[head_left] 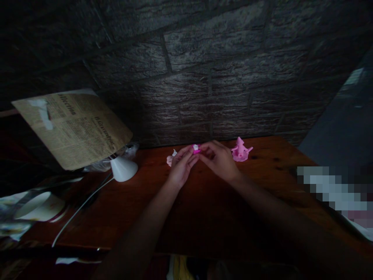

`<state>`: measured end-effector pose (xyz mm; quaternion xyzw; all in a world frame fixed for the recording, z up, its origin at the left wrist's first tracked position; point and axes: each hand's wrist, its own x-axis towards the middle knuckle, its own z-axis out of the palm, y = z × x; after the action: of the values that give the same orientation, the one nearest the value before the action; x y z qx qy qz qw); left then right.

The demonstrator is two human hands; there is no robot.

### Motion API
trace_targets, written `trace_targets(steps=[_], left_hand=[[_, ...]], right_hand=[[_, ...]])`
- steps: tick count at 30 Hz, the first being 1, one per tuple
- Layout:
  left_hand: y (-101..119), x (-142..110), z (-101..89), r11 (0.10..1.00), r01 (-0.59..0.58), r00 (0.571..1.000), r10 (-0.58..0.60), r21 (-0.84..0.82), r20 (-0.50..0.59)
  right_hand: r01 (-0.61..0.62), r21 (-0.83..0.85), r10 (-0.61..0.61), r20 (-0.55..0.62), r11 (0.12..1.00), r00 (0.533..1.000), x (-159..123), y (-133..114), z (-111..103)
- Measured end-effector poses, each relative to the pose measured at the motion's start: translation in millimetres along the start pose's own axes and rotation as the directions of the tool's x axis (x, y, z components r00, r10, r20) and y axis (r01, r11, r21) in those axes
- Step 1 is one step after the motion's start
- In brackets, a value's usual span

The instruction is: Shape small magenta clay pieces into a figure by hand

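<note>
A small magenta piece with a white part on top (196,149) is held up between my two hands, above the back of the table. My left hand (183,165) pinches it from the left. From the right, the thumb and fingers of my right hand (220,158) are closed at its other edge. What the piece is, I cannot make out. Just right of my right hand a pink moulded figure (240,151) with a pointed top and two arm-like sides stands on the wood. A pale pink and white object (169,159) is partly hidden behind my left hand.
The wooden table (131,214) meets a dark brick-patterned wall (204,85). At left stand a lamp with a newsprint shade (78,128) and white base (124,170), its cable (83,206), and a paper cup (40,207) on its side. Clear plastic (100,166) lies behind the lamp.
</note>
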<state>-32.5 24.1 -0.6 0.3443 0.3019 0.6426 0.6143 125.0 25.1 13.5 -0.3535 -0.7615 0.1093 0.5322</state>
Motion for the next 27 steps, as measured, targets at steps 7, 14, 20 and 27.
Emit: trace_targets(steps=[7, 14, 20, 27], left_hand=[[0.3, -2.2, 1.3, 1.000, -0.010, 1.000, 0.010, 0.027, 0.023], [-2.8, -2.1, 0.1, 0.999, -0.010, 0.999, 0.009, 0.037, 0.031], [-4.0, -0.5, -2.6, 0.997, -0.019, 1.000, 0.017, 0.077, 0.020], [-5.3, -4.7, 1.5, 0.949, -0.184, 0.982, 0.166, 0.257, 0.090]], right_hand=[[0.022, -0.089, -0.016, 0.067, 0.996, 0.998, -2.2, 4.8, -1.3], [0.048, -0.151, -0.022, 0.171, 0.987, 0.985, -2.0, 4.8, -4.6], [0.023, -0.093, -0.008, 0.157, 0.995, 0.988, -0.3, 3.6, -5.9], [-0.057, 0.024, 0.054, 0.079, 0.998, 0.995, 0.9, 5.4, -2.6]])
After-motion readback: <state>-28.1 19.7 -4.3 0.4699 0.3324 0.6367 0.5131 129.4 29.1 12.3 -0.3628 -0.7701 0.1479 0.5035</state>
